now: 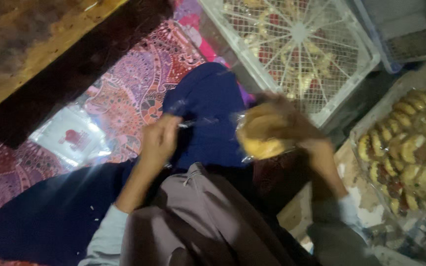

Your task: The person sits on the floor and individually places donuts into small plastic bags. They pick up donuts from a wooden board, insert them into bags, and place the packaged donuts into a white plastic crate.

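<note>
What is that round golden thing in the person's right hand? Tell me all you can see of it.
The round golden pastry looks like a baked, bun-like piece, yellow-brown and blurred. It seems wrapped in thin clear plastic film that glints at its left edge. The right hand grips it from above and the right, holding it over the person's lap. The left hand is apart from it. Finer detail is too blurred to tell.

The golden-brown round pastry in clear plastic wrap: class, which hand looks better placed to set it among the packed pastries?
Probably the right hand: it grips the wrapped pastry and is nearer the tray of packed pastries. The left hand only pinches the wrap's end.
</note>
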